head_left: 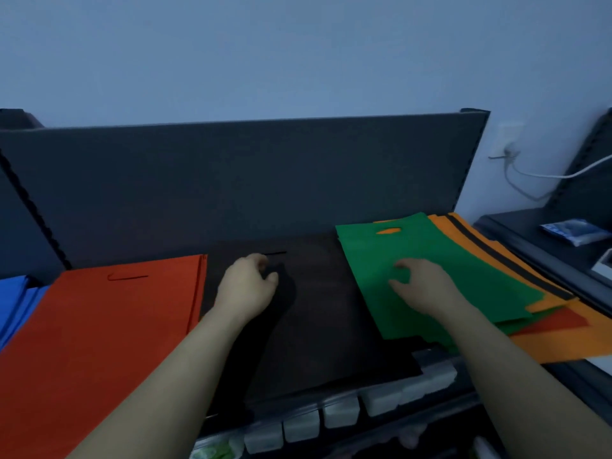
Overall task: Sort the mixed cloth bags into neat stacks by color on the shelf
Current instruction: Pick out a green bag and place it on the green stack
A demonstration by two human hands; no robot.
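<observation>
The green bag (457,253) lies on top of the mixed pile at the right end of the shelf (231,193), its cut-out handle toward the far side with orange showing through. The right hand (420,286) rests on this bag near its middle, fingers loosely bent and spread, fingertips and thumb touching the cloth. Under the green bag, orange bags (563,346) fan out to the right and near side, with a black bag (516,263) showing as a narrow strip between them and a red bag (553,326) peeking out low in the pile.

Just left of the pile lies a dark brown bag (324,309), flat, its near corner past the shelf edge. The left hand (246,286) sits over its far-left part, close to the handle slit, fingers curled in with thumb near forefinger. Whether it pinches the cloth I cannot tell.

Further left is a neat red stack (109,326), touching the dark bag's edge, and beyond it a blue stack (13,299) at the frame's edge.

Clear label holders (341,412) line the shelf's near rail. On the wall to the far right a white cable (563,175) runs from a socket (510,150), and a blue packet (576,231) lies on the neighbouring shelf.
</observation>
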